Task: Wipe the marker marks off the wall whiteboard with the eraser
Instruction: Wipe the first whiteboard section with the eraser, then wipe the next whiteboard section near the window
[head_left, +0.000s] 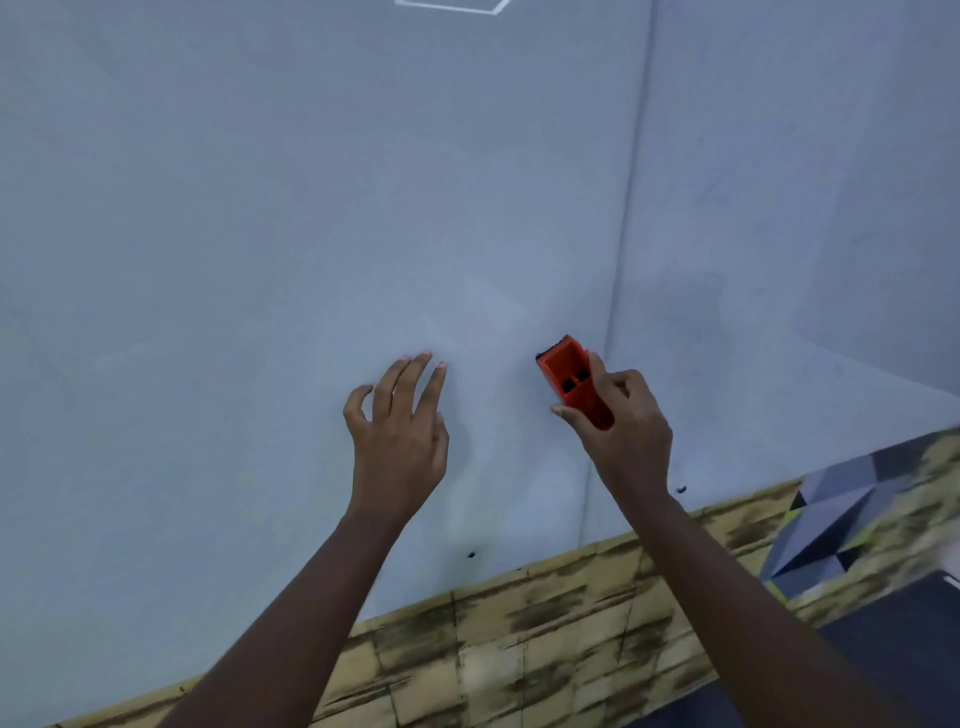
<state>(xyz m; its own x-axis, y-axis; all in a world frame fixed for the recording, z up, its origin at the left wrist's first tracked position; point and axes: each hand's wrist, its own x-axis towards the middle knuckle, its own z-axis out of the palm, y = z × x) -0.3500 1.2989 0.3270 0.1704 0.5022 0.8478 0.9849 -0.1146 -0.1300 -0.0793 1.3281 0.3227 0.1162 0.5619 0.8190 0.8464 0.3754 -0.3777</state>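
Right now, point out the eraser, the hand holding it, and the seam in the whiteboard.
eraser (569, 375), head view, on its orange plastic back.
right hand (631, 426), head view, on the back of the hand.
whiteboard seam (626, 208), head view, on the vertical line between panels.

Right hand (626, 421) grips orange eraser (571, 379) against whiteboard (260, 208) (left hand (400, 441) splayed).

Light: dim, even, bluish across the whiteboard (311, 208).
Shadows: soft, faint ones lay beside both hands.
Glare: a pale patch sat mid-board.
Blur: the far-right patterned wall (857, 519) smeared.
Distortion: edges bowed outward.
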